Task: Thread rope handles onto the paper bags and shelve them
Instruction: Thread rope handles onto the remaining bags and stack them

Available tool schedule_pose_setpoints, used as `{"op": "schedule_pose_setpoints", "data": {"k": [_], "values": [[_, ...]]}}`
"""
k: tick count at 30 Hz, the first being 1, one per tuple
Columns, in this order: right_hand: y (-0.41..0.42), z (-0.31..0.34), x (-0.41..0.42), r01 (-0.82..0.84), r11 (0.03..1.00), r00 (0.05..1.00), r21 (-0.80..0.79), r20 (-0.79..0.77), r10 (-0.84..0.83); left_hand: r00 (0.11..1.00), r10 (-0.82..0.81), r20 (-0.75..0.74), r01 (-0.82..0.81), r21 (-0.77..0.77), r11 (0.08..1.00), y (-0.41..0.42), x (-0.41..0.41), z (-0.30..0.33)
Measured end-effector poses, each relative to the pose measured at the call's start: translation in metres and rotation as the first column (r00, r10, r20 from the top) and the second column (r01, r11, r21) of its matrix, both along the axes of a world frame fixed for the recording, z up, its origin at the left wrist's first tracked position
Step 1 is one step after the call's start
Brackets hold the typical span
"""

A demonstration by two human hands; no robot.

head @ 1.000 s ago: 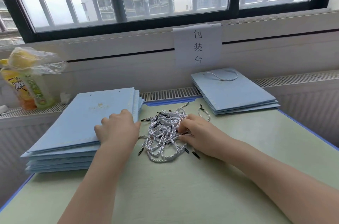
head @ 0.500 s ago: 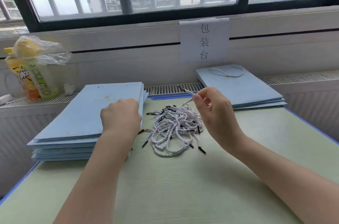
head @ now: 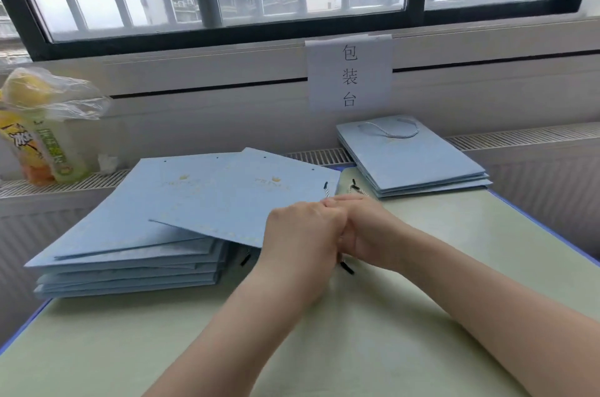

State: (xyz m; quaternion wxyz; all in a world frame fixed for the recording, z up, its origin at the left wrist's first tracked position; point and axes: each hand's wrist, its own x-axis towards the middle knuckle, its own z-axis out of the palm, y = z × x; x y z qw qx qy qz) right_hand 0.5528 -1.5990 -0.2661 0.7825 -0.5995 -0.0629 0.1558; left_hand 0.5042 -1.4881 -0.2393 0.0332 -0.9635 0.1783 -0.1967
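The sign (head: pixel 349 75) with 3 printed marks hangs under the window; every place here is told from it.

Far left of the sign, 2 drink bottles (head: pixel 39 149) stand on the ledge under a clear plastic bag (head: pixel 55 94).

Below and left of the sign lies a tall stack of blue paper bags (head: pixel 130 234), about 8 of them, with no handles. 1 loose bag (head: pixel 246 198) is tilted up over the stack, and its near corner sticks out past the stack edge.

Straight below the sign, the left hand (head: pixel 302 234) curls its fingers around that bag's right edge. The right hand (head: pixel 367 227) presses against the left one, knuckles together. It pinches a white rope handle (head: pixel 326 193) with a black tip that pokes up beside the bag. More rope ends (head: pixel 355 188) peek out from behind the hands; I cannot count the ropes.

Just below and right of the sign sits a short stack of 3 finished bags (head: pixel 418 166), 1 rope loop showing on top.

The green table (head: pixel 454 266) is bare toward its right blue edge and near the person.
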Motion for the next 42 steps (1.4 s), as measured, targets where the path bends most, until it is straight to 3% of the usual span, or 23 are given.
{"op": "schedule_pose_setpoints", "data": {"k": [3,5,8,10,13,15,17,21,23,25,28,32,35,39,42], "values": [[-0.001,-0.003,0.001,0.075,0.996,0.997,-0.054,0.022,-0.074,0.998,-0.055,0.02,0.056,-0.039,0.998,-0.005,-0.001,-0.004],[-0.002,-0.004,0.004,0.189,0.969,0.979,-0.159,0.103,-0.175,0.994,-0.112,0.021,0.114,-0.233,0.966,-0.003,0.002,-0.004],[-0.012,0.0,0.01,0.357,0.904,0.928,-0.235,0.198,-0.315,0.987,-0.136,0.083,0.159,-0.578,0.801,0.009,0.012,-0.003],[-0.023,0.008,0.013,0.426,0.881,0.894,-0.206,0.245,-0.375,0.993,0.006,0.115,0.073,-0.673,0.736,0.023,0.026,-0.006],[-0.041,0.018,0.019,0.493,0.846,0.838,-0.203,0.372,-0.399,0.963,0.266,0.034,-0.15,-0.752,0.642,0.045,0.044,-0.008],[-0.051,0.021,0.024,0.541,0.816,0.791,-0.204,0.451,-0.412,0.96,0.277,-0.048,-0.18,-0.861,0.476,0.056,0.05,-0.005],[-0.06,0.024,0.027,0.584,0.77,0.745,-0.255,0.547,-0.383,0.979,0.165,-0.117,-0.154,-0.96,0.232,0.063,0.055,0.0],[-0.072,0.027,0.028,0.554,0.647,0.74,-0.524,0.665,-0.095,0.979,-0.138,-0.148,-0.179,-0.952,-0.248,0.066,0.052,0.007],[-0.075,0.024,0.03,0.563,0.57,0.747,-0.598,0.663,-0.041,0.973,-0.182,-0.141,-0.198,-0.916,-0.35,0.067,0.051,0.009],[-0.076,0.022,0.033,0.603,0.46,0.75,-0.652,0.659,-0.05,0.976,-0.159,-0.147,-0.196,-0.911,-0.362,0.069,0.052,0.007],[-0.077,0.023,0.034,0.71,0.273,0.697,-0.649,0.703,-0.141,0.977,-0.151,-0.152,-0.188,-0.947,-0.262,0.065,0.052,0.005],[-0.079,0.032,0.031,0.774,0.461,0.593,-0.435,0.752,-0.286,0.956,-0.243,-0.166,-0.207,-0.967,-0.152,0.043,0.043,0.002],[-0.066,0.041,0.021,0.741,0.574,0.574,-0.349,0.773,-0.271,0.945,-0.263,-0.195,-0.203,-0.979,-0.003,0.027,0.038,-0.004],[-0.032,0.04,0.002,0.629,0.662,0.631,-0.407,0.765,-0.129,0.97,-0.174,-0.172,-0.122,-0.957,0.263,0.017,0.037,-0.014],[-0.008,0.025,-0.011,0.595,0.62,0.582,-0.512,0.806,0.108,0.986,-0.117,-0.12,-0.057,-0.895,0.443,0.018,0.039,-0.019]]}}
